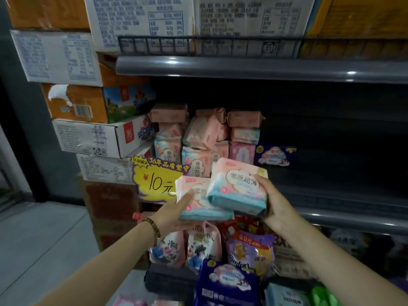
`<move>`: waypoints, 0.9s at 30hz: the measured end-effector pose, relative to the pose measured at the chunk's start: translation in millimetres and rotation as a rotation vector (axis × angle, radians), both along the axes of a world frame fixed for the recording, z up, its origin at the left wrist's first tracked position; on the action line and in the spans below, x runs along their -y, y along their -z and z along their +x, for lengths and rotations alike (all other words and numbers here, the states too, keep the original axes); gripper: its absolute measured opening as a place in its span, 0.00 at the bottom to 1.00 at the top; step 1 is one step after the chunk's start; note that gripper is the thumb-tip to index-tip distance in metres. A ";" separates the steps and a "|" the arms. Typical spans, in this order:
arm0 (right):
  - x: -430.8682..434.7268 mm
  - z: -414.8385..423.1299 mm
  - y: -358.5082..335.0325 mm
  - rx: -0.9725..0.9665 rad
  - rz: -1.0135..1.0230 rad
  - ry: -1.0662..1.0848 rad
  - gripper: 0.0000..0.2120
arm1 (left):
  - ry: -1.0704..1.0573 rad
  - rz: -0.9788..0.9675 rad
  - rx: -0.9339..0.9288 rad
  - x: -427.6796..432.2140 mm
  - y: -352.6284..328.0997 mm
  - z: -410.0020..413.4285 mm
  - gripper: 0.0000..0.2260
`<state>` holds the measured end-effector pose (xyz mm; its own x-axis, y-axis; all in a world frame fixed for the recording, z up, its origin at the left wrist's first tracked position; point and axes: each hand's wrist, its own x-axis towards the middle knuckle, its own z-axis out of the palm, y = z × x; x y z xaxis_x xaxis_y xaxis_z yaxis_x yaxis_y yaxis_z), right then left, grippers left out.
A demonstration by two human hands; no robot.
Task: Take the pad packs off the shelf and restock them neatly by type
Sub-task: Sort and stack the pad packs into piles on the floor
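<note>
Two pad packs are held in front of the shelf [353, 219], at the level of its front edge. The right pack [237, 186], pink above and blue below, is marked "10" in a small circle. It is gripped by the right hand [273, 204], with the thumb on the upper corner and the fingers curled behind the right edge. The left pack [198, 202], of like colouring and marked "8", is partly overlapped by the right pack. It is gripped by the left hand [176, 214], with fingers laid on its front face; a bead bracelet [152, 226] is worn on that wrist.

Behind the hands, a loose stack of pad packs [205, 133] in pink and pale blue is seen at the left end of the shelf, some upright and some tilted. A purple pack [274, 155] stands just beside the stack on its right. Bare dark shelf board is seen to the right of the purple pack.

A yellow price sign [157, 180] reading "¥10元" is fixed at the shelf's left front. Below the shelf edge, a purple pouch [249, 255] is labelled "Comfort" and "9.9元". Printed cardboard boxes [88, 138] are stacked at the left, beside a grey tiled floor [44, 239]. A grey upper shelf [242, 67] overhangs the stack.
</note>
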<state>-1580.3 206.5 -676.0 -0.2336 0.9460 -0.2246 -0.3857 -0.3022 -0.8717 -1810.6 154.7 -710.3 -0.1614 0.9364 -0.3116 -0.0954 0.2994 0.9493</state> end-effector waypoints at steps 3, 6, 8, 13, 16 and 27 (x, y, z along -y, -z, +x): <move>22.9 -25.1 15.5 0.102 0.009 -0.023 0.13 | 0.002 0.016 -0.049 13.4 10.2 5.7 0.20; 38.9 -53.8 34.3 0.150 0.046 -0.039 0.15 | -0.031 0.008 -0.024 31.3 26.5 -0.9 0.18; 49.1 -70.0 49.6 0.144 0.035 -0.086 0.14 | -0.038 -0.055 0.033 49.3 38.8 -15.9 0.20; 74.4 -105.9 96.7 0.150 -0.142 -0.239 0.14 | -0.050 -0.239 0.032 92.6 70.1 -64.8 0.16; 80.8 -128.0 127.1 0.102 -0.270 -0.235 0.15 | -0.099 -0.338 0.017 108.8 92.7 -101.9 0.17; 66.7 -182.6 302.6 0.462 -0.397 -0.111 0.19 | -0.012 -0.633 -0.087 138.3 241.1 -198.4 0.20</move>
